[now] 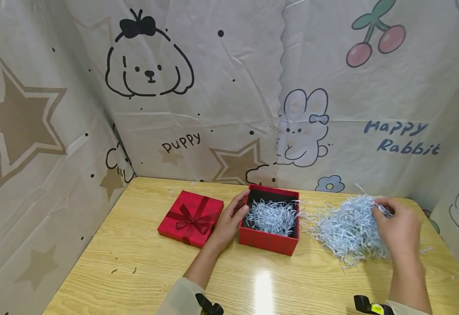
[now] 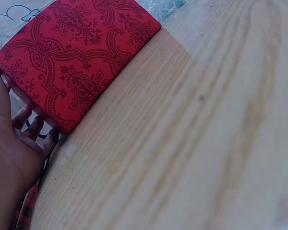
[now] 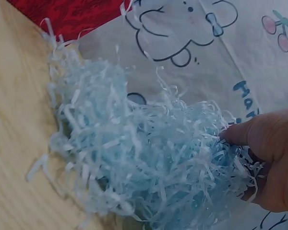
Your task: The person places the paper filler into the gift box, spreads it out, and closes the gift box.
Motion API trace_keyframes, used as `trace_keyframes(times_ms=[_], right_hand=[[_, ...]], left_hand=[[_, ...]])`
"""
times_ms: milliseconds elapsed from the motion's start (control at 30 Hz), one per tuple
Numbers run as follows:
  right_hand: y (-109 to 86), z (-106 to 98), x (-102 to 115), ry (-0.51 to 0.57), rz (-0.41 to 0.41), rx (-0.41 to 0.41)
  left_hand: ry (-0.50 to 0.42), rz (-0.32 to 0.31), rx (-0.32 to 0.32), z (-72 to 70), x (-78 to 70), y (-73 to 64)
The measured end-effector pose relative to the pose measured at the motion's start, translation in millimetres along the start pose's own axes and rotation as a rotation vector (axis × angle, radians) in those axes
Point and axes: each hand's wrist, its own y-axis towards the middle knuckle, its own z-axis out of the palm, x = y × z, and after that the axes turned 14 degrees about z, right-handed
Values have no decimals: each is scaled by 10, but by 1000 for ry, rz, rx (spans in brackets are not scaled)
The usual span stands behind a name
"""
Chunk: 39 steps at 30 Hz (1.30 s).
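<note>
A red gift box (image 1: 268, 243) with a dark inside stands without its lid on the table, part filled with pale blue shredded paper (image 1: 272, 217). My left hand (image 1: 229, 221) rests against its left side, fingers and thumb near the rim; the left wrist view shows the box's patterned red wall (image 2: 81, 57) beside that hand (image 2: 19, 148). To the right lies a loose heap of the same shredded paper (image 1: 349, 229). At the heap's right edge, my right hand (image 1: 400, 227) pinches some strands between thumb and fingers, as the right wrist view also shows.
Left of the box lies the red lid (image 1: 191, 218) with a dark red ribbon bow. The wooden table (image 1: 134, 280) meets a printed cloth backdrop (image 1: 213, 109) at the back. Loose strands trail between heap and box.
</note>
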Motion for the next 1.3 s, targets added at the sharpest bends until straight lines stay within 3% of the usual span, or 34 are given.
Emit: trace_keyframes(times_ms=[467,933,1133,1300], right_hand=[[-140,-265,306,67,75,-64],[-329,-428,549,274,-42,-253],[-477,-479,711,381,-149,-289],[-617,-494,862,422,-178,-302]], left_hand=[[43,4,5,-27,-4,0],[50,11,6,-14,33,10],[48,12,2,-13,44,15],[50,24,9,-28,38,22]])
